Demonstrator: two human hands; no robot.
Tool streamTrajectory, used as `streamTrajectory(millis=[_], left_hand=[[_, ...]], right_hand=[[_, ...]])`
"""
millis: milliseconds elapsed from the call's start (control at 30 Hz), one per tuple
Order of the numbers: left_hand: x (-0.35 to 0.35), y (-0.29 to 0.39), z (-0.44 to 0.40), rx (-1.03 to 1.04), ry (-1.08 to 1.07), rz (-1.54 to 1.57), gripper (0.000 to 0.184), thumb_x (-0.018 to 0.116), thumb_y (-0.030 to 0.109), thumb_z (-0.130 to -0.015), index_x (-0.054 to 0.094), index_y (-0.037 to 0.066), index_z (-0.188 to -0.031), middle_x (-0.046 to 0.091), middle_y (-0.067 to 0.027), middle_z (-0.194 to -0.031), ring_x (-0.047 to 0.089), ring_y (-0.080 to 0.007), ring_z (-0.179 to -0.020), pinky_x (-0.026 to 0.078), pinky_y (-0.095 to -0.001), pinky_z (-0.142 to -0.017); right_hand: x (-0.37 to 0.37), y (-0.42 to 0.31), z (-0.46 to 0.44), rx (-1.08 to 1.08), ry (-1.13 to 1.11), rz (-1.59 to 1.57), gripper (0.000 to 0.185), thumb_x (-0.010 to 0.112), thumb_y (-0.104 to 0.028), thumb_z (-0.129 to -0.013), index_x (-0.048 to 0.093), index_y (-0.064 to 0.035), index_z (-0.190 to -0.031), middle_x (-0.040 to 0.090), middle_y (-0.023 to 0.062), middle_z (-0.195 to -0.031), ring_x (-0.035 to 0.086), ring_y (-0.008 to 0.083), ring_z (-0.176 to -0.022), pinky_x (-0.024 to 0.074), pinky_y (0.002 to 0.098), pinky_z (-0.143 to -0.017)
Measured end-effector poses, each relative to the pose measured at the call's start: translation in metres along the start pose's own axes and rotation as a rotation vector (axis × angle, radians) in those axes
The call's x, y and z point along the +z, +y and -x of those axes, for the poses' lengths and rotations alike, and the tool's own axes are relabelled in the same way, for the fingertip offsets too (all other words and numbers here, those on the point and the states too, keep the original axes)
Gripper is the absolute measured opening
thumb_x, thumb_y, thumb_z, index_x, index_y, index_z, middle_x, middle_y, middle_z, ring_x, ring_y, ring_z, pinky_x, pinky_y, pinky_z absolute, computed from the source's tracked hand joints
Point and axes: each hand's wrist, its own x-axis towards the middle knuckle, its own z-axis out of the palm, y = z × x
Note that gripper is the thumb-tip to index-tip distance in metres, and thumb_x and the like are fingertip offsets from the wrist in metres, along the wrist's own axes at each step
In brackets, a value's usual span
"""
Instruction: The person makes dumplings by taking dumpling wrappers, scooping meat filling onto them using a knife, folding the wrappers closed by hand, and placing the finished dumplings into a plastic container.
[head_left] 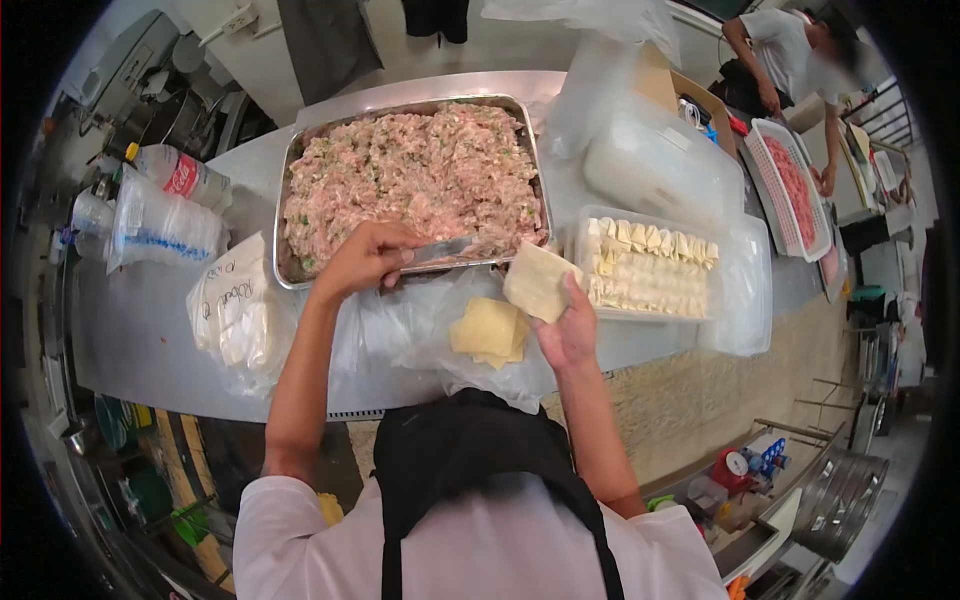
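My left hand [372, 257] is closed around the handle of a flat metal spatula [442, 250]. The spatula's blade lies over the near edge of a large metal tray [284, 232], by the raw minced meat mixed with green bits [410, 175] that fills it. On my right hand [568, 330] rests a square dough wrapper [541, 283], with the thumb over its edge. Just left of that hand, a small stack of yellowish wrappers [489, 332] lies on clear plastic. Beside the right hand, a plastic container [650, 312] holds rows of folded dumplings [652, 262].
Clear lidded containers [664, 160] stand behind the dumplings. At left are a cola bottle [182, 176], a bag of plastic cups [165, 225] and a marked plastic bag [236, 310]. Another person [785, 60] works at far right near a white basket of meat [764, 170].
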Motion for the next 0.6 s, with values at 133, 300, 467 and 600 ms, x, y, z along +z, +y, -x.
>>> streamTrajectory(millis=[133,300,467,600], left_hand=[[0.022,-0.004,0.019,0.097,0.142,-0.02,0.028,0.063,-0.006,-0.085,0.074,0.0,-0.111,0.065,-0.0066,-0.093,0.058,-0.0098,-0.057,0.045,-0.0238,-0.052],[0.059,-0.018,0.027,0.416,0.424,-0.413,0.036,0.064,-0.011,-0.078,0.077,0.008,-0.105,0.066,-0.0073,-0.098,0.065,-0.0182,-0.074,0.05,-0.0278,-0.064],[0.07,-0.01,0.045,0.238,0.296,-0.55,0.045,0.06,-0.015,-0.076,0.074,0.007,-0.113,0.063,-0.0138,-0.094,0.065,-0.0321,-0.081,0.051,-0.0397,-0.073],[0.059,0.034,0.068,0.14,0.302,-0.694,0.043,0.061,-0.014,-0.079,0.072,0.005,-0.116,0.063,-0.0139,-0.089,0.065,-0.0298,-0.08,0.051,-0.0349,-0.073]], right_hand=[[0.037,0.017,-0.019,0.07,0.109,-0.074,0.043,0.041,-0.029,-0.107,0.047,-0.0008,-0.139,0.057,0.015,-0.137,0.053,0.0315,-0.129,0.0385,0.0463,-0.114],[0.06,0.025,-0.037,0.113,0.042,-0.147,0.043,0.037,-0.029,-0.108,0.046,-0.0007,-0.14,0.054,0.0148,-0.14,0.051,0.0307,-0.131,0.0378,0.0487,-0.114],[0.048,0.037,-0.058,0.147,0.053,-0.131,0.04,0.037,-0.027,-0.108,0.048,-0.0006,-0.137,0.055,0.0125,-0.138,0.055,0.029,-0.126,0.0397,0.0468,-0.113],[0.046,0.044,-0.057,0.107,0.203,-0.138,0.038,0.039,-0.025,-0.108,0.05,0.0002,-0.135,0.058,0.0131,-0.135,0.056,0.0291,-0.125,0.0418,0.0465,-0.111]])
